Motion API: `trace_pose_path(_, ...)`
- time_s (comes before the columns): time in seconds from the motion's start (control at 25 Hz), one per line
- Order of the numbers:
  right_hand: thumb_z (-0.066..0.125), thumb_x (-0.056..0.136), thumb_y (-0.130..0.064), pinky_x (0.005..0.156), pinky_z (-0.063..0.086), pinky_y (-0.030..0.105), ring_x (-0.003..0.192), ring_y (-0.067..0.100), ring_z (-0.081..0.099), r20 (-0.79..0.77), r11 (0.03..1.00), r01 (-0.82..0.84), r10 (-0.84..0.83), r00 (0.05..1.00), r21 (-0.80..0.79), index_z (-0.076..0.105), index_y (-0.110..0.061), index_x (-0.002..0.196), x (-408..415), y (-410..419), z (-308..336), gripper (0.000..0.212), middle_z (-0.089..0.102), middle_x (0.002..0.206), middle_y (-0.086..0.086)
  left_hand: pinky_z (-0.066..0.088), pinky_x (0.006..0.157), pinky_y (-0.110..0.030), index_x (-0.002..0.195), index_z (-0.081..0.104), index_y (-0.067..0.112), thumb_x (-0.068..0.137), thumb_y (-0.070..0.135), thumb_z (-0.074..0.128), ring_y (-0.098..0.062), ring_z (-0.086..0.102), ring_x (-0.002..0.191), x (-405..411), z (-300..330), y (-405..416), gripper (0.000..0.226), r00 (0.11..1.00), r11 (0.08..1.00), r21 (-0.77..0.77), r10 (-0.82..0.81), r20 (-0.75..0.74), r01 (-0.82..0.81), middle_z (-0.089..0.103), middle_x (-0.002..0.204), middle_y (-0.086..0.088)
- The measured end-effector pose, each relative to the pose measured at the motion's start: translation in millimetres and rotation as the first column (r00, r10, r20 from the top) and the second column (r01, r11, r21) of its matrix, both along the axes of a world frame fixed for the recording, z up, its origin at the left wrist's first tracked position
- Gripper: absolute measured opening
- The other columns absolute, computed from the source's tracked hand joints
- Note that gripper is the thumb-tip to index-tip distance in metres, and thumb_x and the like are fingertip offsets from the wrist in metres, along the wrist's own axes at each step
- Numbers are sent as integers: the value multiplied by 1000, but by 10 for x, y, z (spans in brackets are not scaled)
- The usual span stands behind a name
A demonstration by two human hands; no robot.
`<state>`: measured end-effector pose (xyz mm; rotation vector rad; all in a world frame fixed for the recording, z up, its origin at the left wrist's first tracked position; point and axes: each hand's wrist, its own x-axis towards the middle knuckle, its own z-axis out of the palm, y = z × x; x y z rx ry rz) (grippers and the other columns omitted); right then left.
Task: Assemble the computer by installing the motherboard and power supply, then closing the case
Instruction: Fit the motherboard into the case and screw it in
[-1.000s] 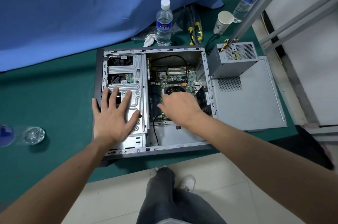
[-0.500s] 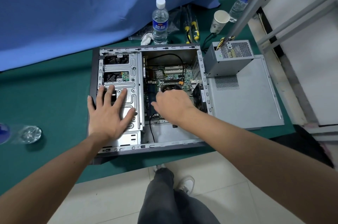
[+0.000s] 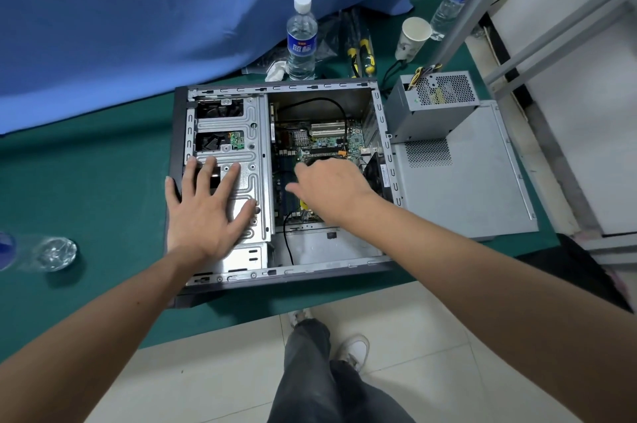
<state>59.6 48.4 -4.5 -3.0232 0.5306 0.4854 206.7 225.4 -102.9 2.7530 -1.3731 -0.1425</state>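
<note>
An open grey computer case (image 3: 282, 276) lies on its side on the green table. The green motherboard (image 3: 320, 139) sits inside its right half. My left hand (image 3: 206, 208) rests flat, fingers spread, on the metal drive cage (image 3: 251, 132). My right hand (image 3: 331, 188) reaches down over the motherboard, its fingertips hidden beneath it. The grey power supply (image 3: 434, 108) stands outside the case at its right, on the removed side panel (image 3: 462, 188).
A water bottle (image 3: 302, 39), yellow-handled tools (image 3: 362, 53) and a paper cup (image 3: 412, 38) stand behind the case. Another bottle (image 3: 38, 252) lies at the left. A blue cloth (image 3: 155, 8) hangs at the back. A metal frame (image 3: 482, 12) rises at right. My legs stand below the table edge.
My right hand has shifted slightly left over the motherboard. My left hand stays flat on the drive cage. The camera view has drifted a little.
</note>
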Motion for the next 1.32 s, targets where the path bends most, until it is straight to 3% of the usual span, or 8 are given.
trace_pose_path(0.16,48,101,-26,57,39,30,84,30,60,-143,932,99,-52,988,348,41,-13,135,13,-109,74,37,41,130,19,3,118,-60,154,24,38,92,76,14,-29,3,151,8,-2,-3,73,1000,1000,-3,-5,7,5,22,161,-8)
trace_pose_path(0.32,46,92,0,47,26,29,62,19,44,-95,966,-25,51,994,256,52,-12,121,27,-54,134,32,45,110,12,4,118,-61,154,24,38,92,76,13,-29,3,151,5,-1,2,74,1000,1000,-6,-3,7,3,23,161,-8)
trace_pose_path(0.48,37,106,-35,46,27,31,71,23,55,-32,997,69,-68,997,19,54,-9,110,-2,104,40,32,49,79,1,3,118,-60,155,23,38,92,77,14,-29,2,151,4,-10,-4,74,1000,1000,-2,-5,4,5,22,161,-8)
trace_pose_path(0.64,51,98,-14,51,34,33,67,25,46,-81,973,95,-79,994,212,39,-8,128,-42,152,69,33,39,129,18,3,118,-60,154,23,38,92,76,15,-29,3,151,5,-14,8,73,1000,1000,-6,-3,6,4,22,161,-8)
trace_pose_path(0.76,52,83,8,43,19,29,53,19,32,-52,983,1,9,999,184,43,-11,124,-65,153,129,46,42,108,14,3,118,-60,154,23,38,92,76,16,-28,3,151,11,-21,0,73,1000,1000,-17,-4,5,4,23,161,-8)
trace_pose_path(0.92,39,105,-34,43,17,30,66,23,57,-27,997,78,-78,997,3,51,-10,111,-68,173,49,28,44,74,1,4,118,-60,154,24,38,92,76,17,-28,3,151,12,-31,7,73,1000,1000,-23,-6,10,6,24,160,-8)
trace_pose_path(1.08,47,103,-30,52,38,34,68,25,51,-75,969,151,-139,987,194,41,-9,130,-99,143,13,35,43,124,14,4,118,-61,153,25,38,92,76,17,-28,3,151,15,-28,5,73,1000,1000,-23,-8,8,8,24,160,-8)
trace_pose_path(1.32,52,97,-9,47,28,31,56,20,42,17,984,83,-87,996,158,53,-13,113,-91,190,40,17,43,90,6,6,119,-61,154,23,38,92,76,16,-28,3,151,13,-29,12,73,1000,1000,-25,-7,10,7,24,160,-8)
